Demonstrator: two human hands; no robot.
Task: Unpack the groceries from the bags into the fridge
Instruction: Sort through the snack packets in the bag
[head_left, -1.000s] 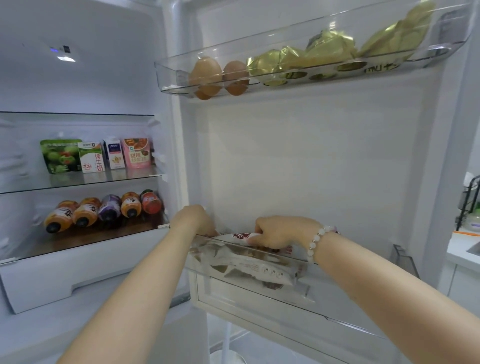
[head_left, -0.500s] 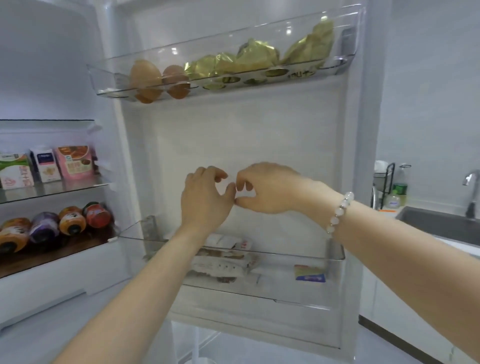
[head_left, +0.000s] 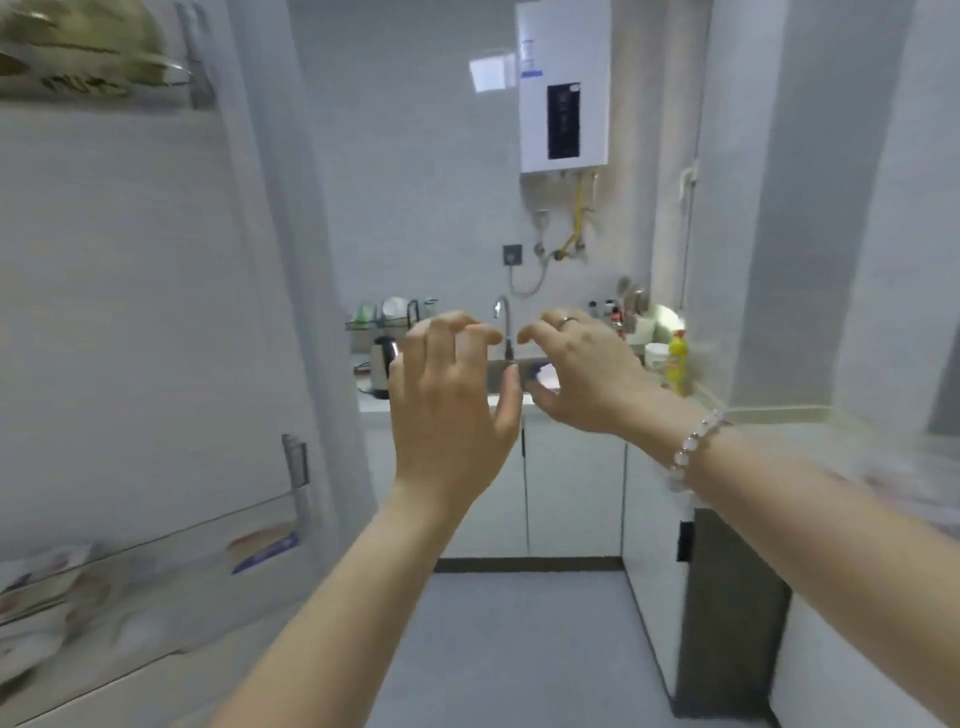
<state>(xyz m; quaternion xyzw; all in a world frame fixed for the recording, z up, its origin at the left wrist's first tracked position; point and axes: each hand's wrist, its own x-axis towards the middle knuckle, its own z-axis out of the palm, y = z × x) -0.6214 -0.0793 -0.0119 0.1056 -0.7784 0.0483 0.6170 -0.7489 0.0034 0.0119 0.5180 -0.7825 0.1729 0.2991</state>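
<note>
While our left hand (head_left: 452, 400) and right hand (head_left: 584, 374) hang empty in front of us, fingers loosely curled and pinching nothing, the packets (head_left: 67, 587) already stowed lie blurred in the fridge door (head_left: 130, 312) bin at near left. No bags show, so we judge the step is fetching more: find the bag first, then grip one item firmly.
</note>
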